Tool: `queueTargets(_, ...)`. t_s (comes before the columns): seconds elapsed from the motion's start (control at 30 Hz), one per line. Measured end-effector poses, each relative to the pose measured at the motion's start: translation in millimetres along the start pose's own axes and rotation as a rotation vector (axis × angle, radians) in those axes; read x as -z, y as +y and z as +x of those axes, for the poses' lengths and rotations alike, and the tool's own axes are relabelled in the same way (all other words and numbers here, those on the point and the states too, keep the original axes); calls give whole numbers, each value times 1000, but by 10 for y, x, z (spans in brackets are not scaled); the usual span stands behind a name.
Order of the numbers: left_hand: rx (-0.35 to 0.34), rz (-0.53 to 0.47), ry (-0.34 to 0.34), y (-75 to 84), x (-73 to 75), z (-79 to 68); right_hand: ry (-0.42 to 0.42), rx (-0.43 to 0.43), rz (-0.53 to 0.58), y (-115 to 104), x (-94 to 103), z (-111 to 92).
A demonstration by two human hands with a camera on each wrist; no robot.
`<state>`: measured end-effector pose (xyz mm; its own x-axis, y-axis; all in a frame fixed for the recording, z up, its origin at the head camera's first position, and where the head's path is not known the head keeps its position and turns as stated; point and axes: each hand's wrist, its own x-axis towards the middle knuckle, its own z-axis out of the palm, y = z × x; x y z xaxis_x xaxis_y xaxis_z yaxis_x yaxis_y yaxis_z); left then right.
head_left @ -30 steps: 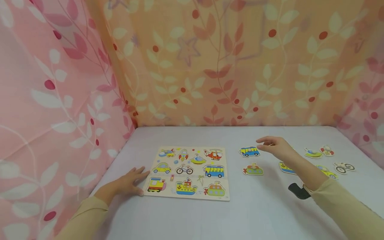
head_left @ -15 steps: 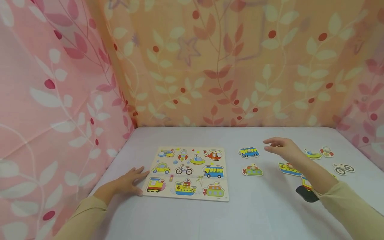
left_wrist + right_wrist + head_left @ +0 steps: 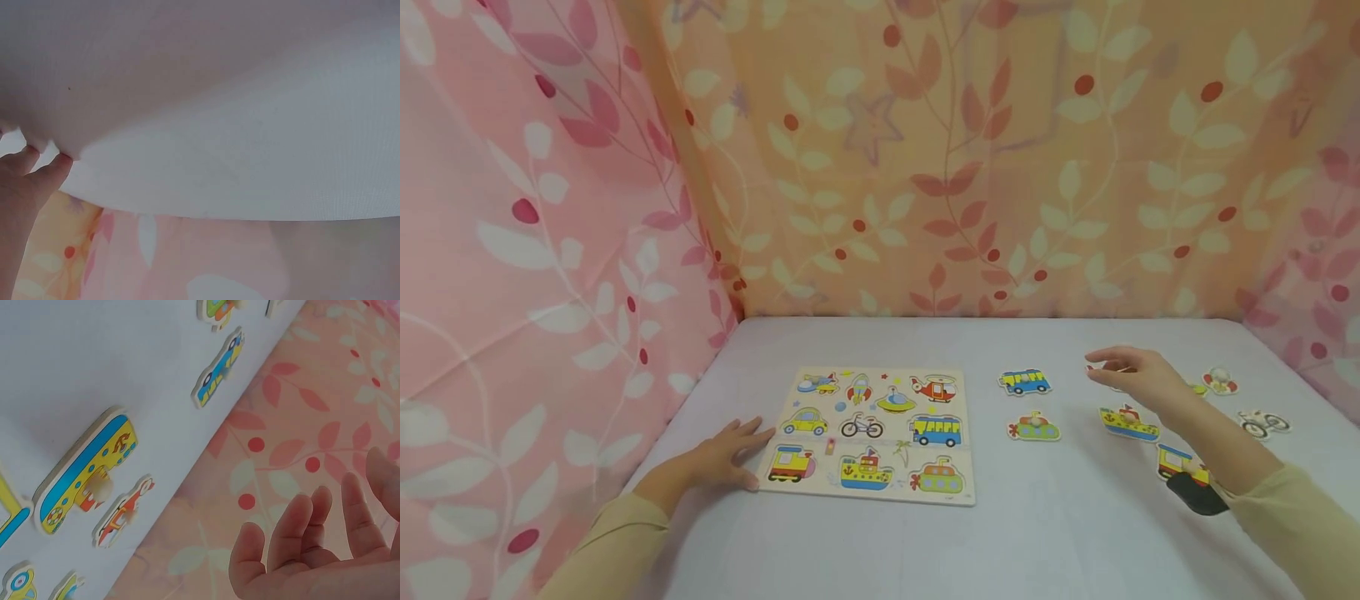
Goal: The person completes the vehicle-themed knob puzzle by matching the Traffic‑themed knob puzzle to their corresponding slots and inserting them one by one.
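My left hand (image 3: 726, 454) rests at the left edge of the vehicle puzzle board (image 3: 897, 423), fingers spread and touching its side. In the left wrist view, its fingertips (image 3: 62, 161) meet the white cloth; the board is not seen there. My right hand (image 3: 1138, 375) hovers over the helicopter piece (image 3: 119, 519), fingers loosely bent, holding nothing. That piece is mostly hidden by the hand in the head view. Near it lie the ship piece (image 3: 1129, 423), bus piece (image 3: 1026, 382) and submarine piece (image 3: 1035, 427), each with a small knob.
Further right lie the train piece (image 3: 1176, 460), bicycle piece (image 3: 1262, 423) and rocket piece (image 3: 1219, 381). The forearm partly covers the flying saucer piece (image 3: 1199, 389). A car piece (image 3: 20, 584) shows in the right wrist view. Floral curtains (image 3: 955, 167) enclose the white table (image 3: 925, 550).
My right hand has moved rightward, away from the bus piece and over to the helicopter piece. The ship and train pieces have come into view. My left hand has stayed at the board.
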<state>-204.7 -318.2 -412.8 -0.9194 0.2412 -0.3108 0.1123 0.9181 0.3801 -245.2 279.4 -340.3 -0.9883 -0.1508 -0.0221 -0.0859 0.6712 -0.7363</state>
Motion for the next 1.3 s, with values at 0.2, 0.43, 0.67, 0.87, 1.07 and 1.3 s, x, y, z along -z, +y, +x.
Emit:
queueTargets(0.2, -16, 1, 1, -20, 12, -22, 15, -7, -17, 114, 90, -58)
queueTargets(0.43, -26, -2, 10, -13, 6, -52, 47, -19, -72, 234, 234, -101)
queueTargets(0.67, -28, -4, 23, -13, -10, -67, 42, -15, -118, 295, 360, -137)
queueTargets(0.87, -28, -10, 21, -20, -11, -109, 61, -3, -130, 400, 402, -116)
queueTargets(1.07, -30, 0, 27, -87, -12, -116, 67, -64, -79, 536, 472, -47)
queueTargets(1.3, -32, 1, 24, -94, 3, -120, 33, -148, -32, 761, 575, -8)
